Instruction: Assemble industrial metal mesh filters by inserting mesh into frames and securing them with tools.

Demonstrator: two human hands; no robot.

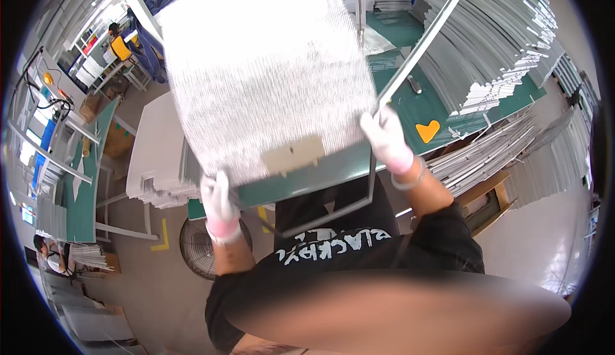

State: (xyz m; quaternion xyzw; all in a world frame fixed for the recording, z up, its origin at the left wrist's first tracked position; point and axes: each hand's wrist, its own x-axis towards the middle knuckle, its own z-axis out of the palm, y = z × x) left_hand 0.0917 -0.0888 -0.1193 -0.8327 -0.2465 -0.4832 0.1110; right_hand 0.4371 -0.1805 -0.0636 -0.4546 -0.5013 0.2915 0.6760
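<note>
Between my hands is a large, shiny whitish panel [269, 80] with fine ribbed lines. It carries a beige rectangular patch [295, 155] near its closest edge. My left hand [220, 201], in a white glove, pinches the panel's near left corner. At the near right corner my gloved right hand [389, 140] is closed on the edge, beside a thin grey frame [330, 216] that hangs below the panel toward my body. A pale bar [426, 38] runs from beside my right hand toward the far right. How frame, bar and panel join is hidden.
Under the panel lies a green worktable [423, 108] with a yellow-orange heart-shaped piece [428, 131] and a small dark-handled tool [414, 85]. A powered screwdriver [359, 0] hangs beyond. Stacked grey strips [493, 41] stand right, white panels [157, 153] left, a floor fan [197, 249] below.
</note>
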